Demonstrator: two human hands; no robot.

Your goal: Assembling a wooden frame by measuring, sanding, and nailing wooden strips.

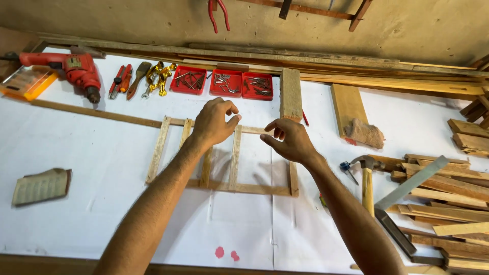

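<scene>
A flat frame of thin wooden slats [236, 158] lies on the white-covered bench, with upright slats between a top and a bottom rail. My left hand [213, 122] hovers over the frame's top rail, fingers curled and pinched together near the upper end of a slat; whether it holds something small I cannot tell. My right hand [288, 139] is just to the right, above the frame's right part, thumb and fingers bent and slightly apart, holding nothing that I can see.
Three red trays of nails [223, 82] and a wooden block [290, 94] stand behind the frame. A red drill [76, 69], screwdrivers and clamps lie at the back left. A hammer [367, 178], a steel square [410, 186] and stacked slats [448, 198] are at the right. A sandpaper piece [42, 186] lies left.
</scene>
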